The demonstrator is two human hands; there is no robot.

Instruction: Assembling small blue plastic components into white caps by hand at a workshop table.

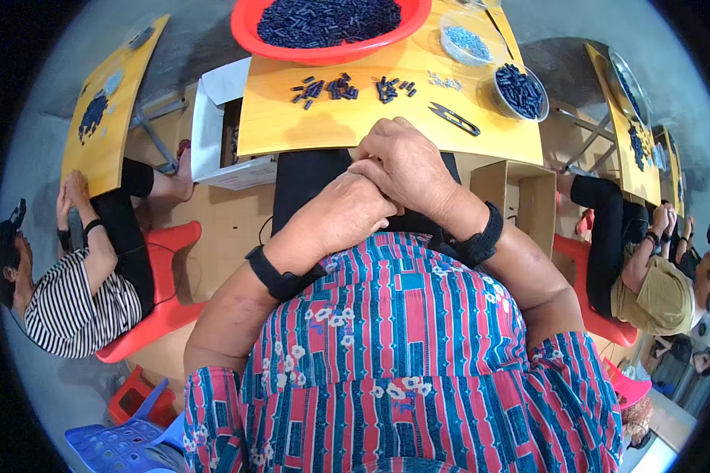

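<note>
My left hand [343, 209] and my right hand [410, 164] are folded together in front of my belly, at the table's near edge. The right hand lies over the left, with the fingers of both curled closed. No object shows between them, though the palms are hidden. Beyond them on the yellow table [331, 130] are small loose piles of short dark blue tubes [335, 88]. A pair of black thread snips [454, 118] rests just past my right hand. Near it are a few small clear pieces [445, 80].
At the back stands a red basin [248, 35] full of dark tubes. To the right are a tub of dark tubes [520, 91] and a tub of light blue pieces [467, 41]. Open boxes [213, 118] flank the table. Seated people [87, 292] work at side tables.
</note>
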